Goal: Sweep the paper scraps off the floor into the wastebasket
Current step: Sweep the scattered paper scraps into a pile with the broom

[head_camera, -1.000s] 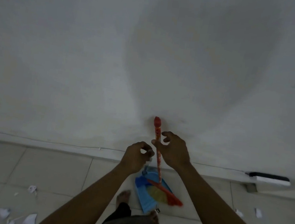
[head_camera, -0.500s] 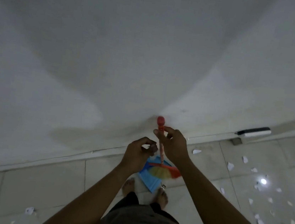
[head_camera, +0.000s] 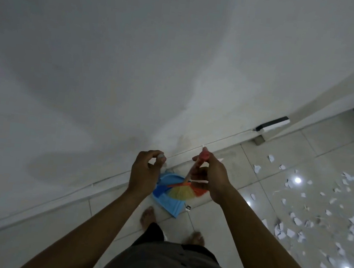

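In the head view, the right hand [head_camera: 208, 177] grips the broom [head_camera: 183, 192] high on its red stick, fingers wrapped firmly round it. The coloured bristles hang over the blue dustpan [head_camera: 167, 203]. The left hand [head_camera: 144, 172] pinches the grey top of the dustpan handle [head_camera: 161, 155] with curled fingers. The dustpan stays low, just in front of our two bare feet [head_camera: 147, 217].

The paper scraps [head_camera: 257, 168] lie scattered on the floor [head_camera: 37, 228] to our right, many of them, well apart from the dustpan. The wall [head_camera: 136, 62] closes the way ahead, and its foot runs slanting from the lower left to the upper right. A power strip [head_camera: 273, 124] sits at this foot, near the first scraps. On the left the tiles continue along the wall.
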